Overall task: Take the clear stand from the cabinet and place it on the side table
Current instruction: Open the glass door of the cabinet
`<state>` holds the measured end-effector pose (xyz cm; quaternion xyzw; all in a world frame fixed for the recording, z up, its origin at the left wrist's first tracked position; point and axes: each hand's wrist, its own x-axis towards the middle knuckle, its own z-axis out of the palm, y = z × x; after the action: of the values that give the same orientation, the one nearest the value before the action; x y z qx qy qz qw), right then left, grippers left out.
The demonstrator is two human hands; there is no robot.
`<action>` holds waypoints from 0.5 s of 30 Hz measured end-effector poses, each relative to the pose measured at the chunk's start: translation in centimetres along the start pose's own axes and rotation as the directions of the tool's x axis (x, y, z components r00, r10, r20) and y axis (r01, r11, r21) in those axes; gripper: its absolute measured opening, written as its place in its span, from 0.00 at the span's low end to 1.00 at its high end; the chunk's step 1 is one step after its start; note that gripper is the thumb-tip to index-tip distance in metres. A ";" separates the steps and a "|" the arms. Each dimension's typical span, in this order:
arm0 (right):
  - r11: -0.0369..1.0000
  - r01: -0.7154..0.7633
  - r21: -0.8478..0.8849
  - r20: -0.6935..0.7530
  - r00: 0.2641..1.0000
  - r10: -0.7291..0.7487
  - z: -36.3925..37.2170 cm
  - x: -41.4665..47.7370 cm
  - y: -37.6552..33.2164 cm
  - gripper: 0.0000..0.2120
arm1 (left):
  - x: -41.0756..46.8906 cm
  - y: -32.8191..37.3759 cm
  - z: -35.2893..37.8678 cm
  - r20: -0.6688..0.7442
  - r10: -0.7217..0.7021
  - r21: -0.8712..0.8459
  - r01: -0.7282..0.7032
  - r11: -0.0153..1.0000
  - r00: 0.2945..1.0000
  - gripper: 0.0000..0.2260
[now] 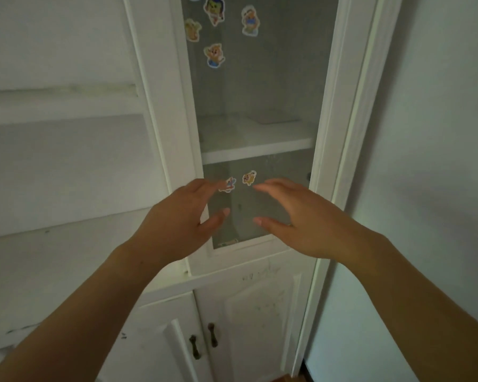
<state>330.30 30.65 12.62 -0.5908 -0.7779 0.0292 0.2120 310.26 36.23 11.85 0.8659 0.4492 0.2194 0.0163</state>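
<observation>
I see both hands raised mid-frame before cabinet, left hand and right hand spread, empty, apart. Clear stand lies on shelf above hands, toward right; right hand nearer. Long axis unclear.

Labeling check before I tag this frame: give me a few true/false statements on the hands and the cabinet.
1. Both hands are empty. True: left hand and right hand hold nothing.
2. The glass door has cartoon stickers on it. True.
3. The left hand grips a lower door handle. False: both hands are up by the glass.
4. The shelf behind the glass is packed with books. False: only a faint flat shape shows there.
</observation>
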 end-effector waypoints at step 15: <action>0.985 0.126 -0.115 -0.081 0.987 -0.135 -6.7 3.6 -0.1 0.28 | 2.8 1.4 -6.6 -0.147 0.038 0.190 -0.009 0.982 0.988 0.26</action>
<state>331.89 32.59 19.76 -0.5500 -0.8053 -0.0537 0.2149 310.12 36.45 19.17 0.8500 0.4576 0.2403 -0.1021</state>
